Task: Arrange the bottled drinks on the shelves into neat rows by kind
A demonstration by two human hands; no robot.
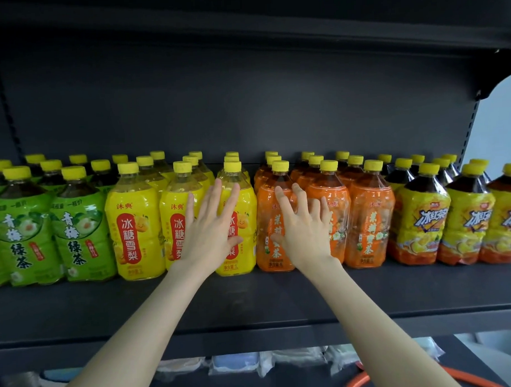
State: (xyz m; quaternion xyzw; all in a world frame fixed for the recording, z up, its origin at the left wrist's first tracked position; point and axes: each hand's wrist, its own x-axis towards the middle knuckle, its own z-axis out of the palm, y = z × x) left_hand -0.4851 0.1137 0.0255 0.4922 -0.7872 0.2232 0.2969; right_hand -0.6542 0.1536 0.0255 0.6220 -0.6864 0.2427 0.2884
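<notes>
Palms flat, fingers spread, gripping nothing — left hand (210, 226) on a glossy yellow-sleeved bottle (246, 205), right hand (304, 226) on a crinkly orange-sleeved bottle (265, 216) — back from the front edge of the matte shelf (252, 303).

This is a shop, with retail display racking stocked for sale. A dark grey metal shelf board (252, 303) carries yellow-capped plastic drinks in rows several deep, grouped by kind. The green-labelled tea bottles (76, 228) stand at the board's left end, with the yellow-labelled bottles (133, 226) beside them. The orange-labelled bottles (368, 218) stand right of its middle, and the yellow-and-orange iced tea bottles (417, 216) at its right end. A slotted metal upright (474, 113) rises behind the board's right end, a second dark shelf (242, 23) spans above it, and clear-wrapped packets (234, 365) lie below.
</notes>
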